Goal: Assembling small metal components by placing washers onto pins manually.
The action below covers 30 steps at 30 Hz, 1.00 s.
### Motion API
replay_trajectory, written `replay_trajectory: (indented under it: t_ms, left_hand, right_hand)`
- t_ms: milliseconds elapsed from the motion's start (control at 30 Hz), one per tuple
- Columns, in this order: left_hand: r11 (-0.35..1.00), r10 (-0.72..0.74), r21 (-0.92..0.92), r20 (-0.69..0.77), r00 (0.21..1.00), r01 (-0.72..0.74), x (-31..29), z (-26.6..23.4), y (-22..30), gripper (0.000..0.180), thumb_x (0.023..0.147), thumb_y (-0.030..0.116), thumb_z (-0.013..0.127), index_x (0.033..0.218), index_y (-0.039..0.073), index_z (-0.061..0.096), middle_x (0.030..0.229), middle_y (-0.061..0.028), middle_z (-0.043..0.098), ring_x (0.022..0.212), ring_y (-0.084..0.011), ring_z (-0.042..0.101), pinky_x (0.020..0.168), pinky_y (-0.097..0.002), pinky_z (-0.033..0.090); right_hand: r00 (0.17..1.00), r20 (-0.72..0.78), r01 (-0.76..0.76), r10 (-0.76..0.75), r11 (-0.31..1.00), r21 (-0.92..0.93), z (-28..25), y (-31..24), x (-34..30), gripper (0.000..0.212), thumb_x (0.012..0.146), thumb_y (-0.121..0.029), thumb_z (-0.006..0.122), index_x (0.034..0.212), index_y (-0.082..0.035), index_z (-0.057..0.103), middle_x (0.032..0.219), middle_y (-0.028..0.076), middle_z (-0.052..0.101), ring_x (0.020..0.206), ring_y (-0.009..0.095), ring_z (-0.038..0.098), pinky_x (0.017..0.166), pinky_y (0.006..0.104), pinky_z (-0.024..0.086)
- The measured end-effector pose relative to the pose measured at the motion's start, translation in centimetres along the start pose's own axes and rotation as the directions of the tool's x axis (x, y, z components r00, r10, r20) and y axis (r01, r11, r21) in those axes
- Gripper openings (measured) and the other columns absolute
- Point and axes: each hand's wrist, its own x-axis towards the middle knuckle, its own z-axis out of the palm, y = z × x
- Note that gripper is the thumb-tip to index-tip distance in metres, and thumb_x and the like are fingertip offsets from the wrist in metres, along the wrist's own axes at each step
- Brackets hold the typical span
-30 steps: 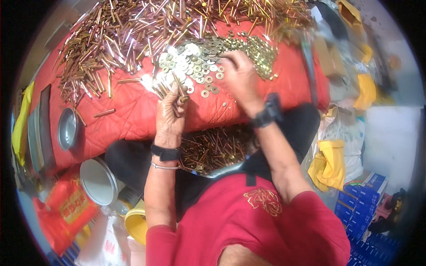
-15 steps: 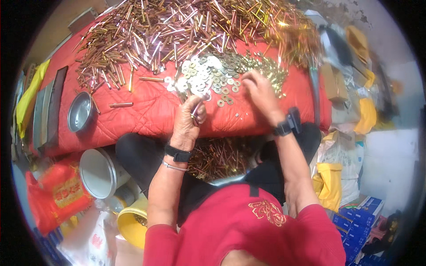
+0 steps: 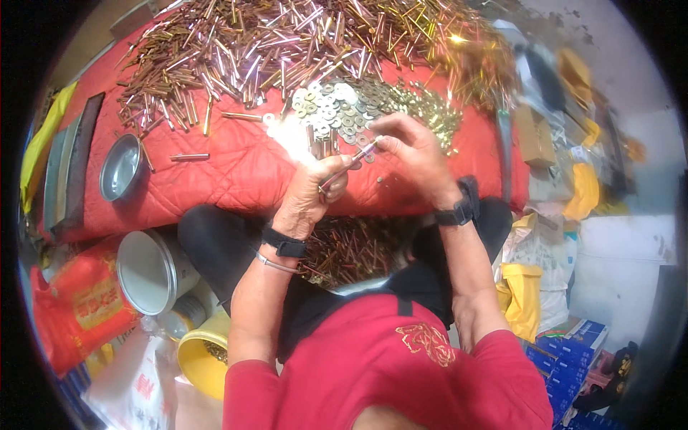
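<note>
My left hand (image 3: 315,188) is closed around several slim metal rods (image 3: 325,143) in front of the red quilted cover. One rod (image 3: 362,154) slants out of it toward my right hand (image 3: 419,154). The right thumb and fingers pinch together at that rod's tip. Whatever small piece they hold there is too small to make out. Just beyond the hands lie a heap of flat silver washers (image 3: 331,107) and, to its right, a heap of small gold-coloured pieces (image 3: 430,111), probably nuts. A large pile of copper-coloured rods (image 3: 287,43) covers the far side.
A metal bowl (image 3: 120,168) stands on the red cover (image 3: 229,172) at the left, near a loose rod (image 3: 190,157). More rods (image 3: 351,254) lie below, between my legs. A yellow bucket (image 3: 197,358) and a white bucket (image 3: 147,272) sit at lower left; blue boxes (image 3: 573,365) at lower right.
My right hand has come from the small gold-coloured pieces leftward to the rod tip at my left hand. The rods in the left hand have tilted, one now pointing right.
</note>
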Motion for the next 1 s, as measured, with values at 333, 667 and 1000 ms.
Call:
replay_trajectory:
  t_ms: [333, 667, 1000]
  left_hand:
    - [0.979, 0.093, 0.185, -0.014, 0.996, -0.089, -0.2, 0.7, 0.3, 0.013, 0.082, 0.013, 0.064, 0.086, 0.002, 0.059, 0.052, 0.0073, 0.039, 0.039, -0.0030, 0.031, 0.037, -0.0204, 0.021]
    - [0.990, 0.063, 0.125, -0.025, 0.998, -0.060, 0.3, 0.1, 0.0, 0.016, 0.082, 0.014, 0.065, 0.087, -0.001, 0.061, 0.052, 0.0066, 0.040, 0.038, -0.0037, 0.033, 0.036, -0.0202, 0.022]
    - [0.994, 0.063, 0.088, -0.034, 0.997, -0.060, 0.4, 0.3, -0.2, 0.020, 0.080, 0.015, 0.067, 0.090, -0.001, 0.060, 0.052, 0.0057, 0.041, 0.039, -0.0038, 0.034, 0.036, -0.0199, 0.022]
  right_hand:
    - [0.992, 0.039, 0.128, -0.123, 0.905, -0.406, -0.8, 0.5, -0.3, 0.017, 0.095, -0.019, 0.054, 0.095, -0.002, 0.060, 0.071, 0.003, 0.056, 0.064, 0.013, 0.052, 0.063, 0.0269, 0.045]
    - [0.970, -0.071, 0.189, -0.231, 0.908, -0.373, 0.5, 0.6, -0.3, 0.037, 0.090, -0.010, 0.057, 0.127, -0.006, 0.051, 0.080, 0.007, 0.056, 0.075, 0.016, 0.056, 0.071, 0.0297, 0.047]
    - [0.938, -0.061, 0.274, -0.342, 0.835, -0.478, 0.8, 0.5, -0.5, 0.040, 0.091, -0.007, 0.055, 0.130, -0.008, 0.050, 0.075, 0.008, 0.055, 0.069, 0.017, 0.055, 0.069, 0.0311, 0.046]
